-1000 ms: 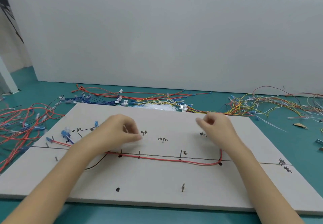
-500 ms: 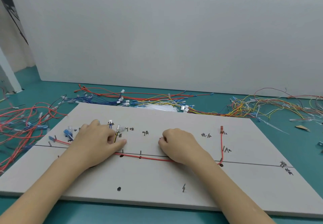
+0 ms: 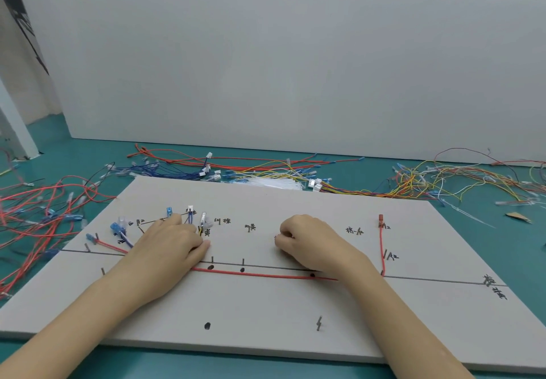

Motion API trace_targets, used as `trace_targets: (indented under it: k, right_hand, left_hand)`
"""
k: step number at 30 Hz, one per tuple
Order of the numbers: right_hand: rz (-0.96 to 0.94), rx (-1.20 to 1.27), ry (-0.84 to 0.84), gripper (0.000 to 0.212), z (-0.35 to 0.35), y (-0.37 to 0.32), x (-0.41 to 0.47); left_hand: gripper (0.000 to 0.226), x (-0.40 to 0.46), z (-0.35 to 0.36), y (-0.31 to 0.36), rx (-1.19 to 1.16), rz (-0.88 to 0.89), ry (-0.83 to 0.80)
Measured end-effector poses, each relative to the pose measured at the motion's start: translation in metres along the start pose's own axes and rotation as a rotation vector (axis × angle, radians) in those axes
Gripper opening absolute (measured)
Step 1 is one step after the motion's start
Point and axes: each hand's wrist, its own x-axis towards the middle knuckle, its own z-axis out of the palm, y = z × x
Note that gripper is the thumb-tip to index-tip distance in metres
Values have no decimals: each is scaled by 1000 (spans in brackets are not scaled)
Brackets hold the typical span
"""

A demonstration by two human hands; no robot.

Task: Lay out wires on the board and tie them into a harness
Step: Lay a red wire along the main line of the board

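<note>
Our left hand (image 3: 174, 245) lies palm down on the board (image 3: 266, 304), fingers bent over the wire ends there; we cannot tell if it grips them. Our right hand (image 3: 307, 239) rests near the middle, fingers curled tight; whether it pinches something is hidden. One red wire (image 3: 266, 274) runs along the drawn line between both hands, then goes up at the right to a red terminal (image 3: 381, 217). The near half of the board is bare but for three black dots, a fourth nearer us. Loose wires (image 3: 443, 180) lie past the far edge and at the left.
</note>
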Motion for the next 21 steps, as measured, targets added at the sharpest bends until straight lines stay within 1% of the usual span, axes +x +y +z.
trace_targets:
  k: [6,13,15,16,18,19,20,21]
  right_hand:
    - [33,44,-36,40,-10,27,-14]
    - [132,138,-42,40,-18,54,-25]
    - [155,171,-48,37,-18,54,-24]
    - [165,184,-49,36,-18,54,-24]
    - [181,207,-45,34,-17,55,-24]
    - [186,219,-42,34,-17,55,-24]
    - [190,231,-38,34,-18,55,-25]
    - [189,238,-30,36,-18,55,-25]
  left_hand:
    - [46,6,-1,31,-61,42,29]
    - [49,12,-5,65,-152,38,49]
    - [53,12,-9,64,-224,27,41]
    - [53,12,-12,60,-307,6,54]
    - [45,14,-19,45,-502,-75,165]
    - [38,16,-22,33,-560,-119,270]
    - [29,19,-23,18,-546,-150,392]
    - [20,22,-24,-1,-464,-196,485]
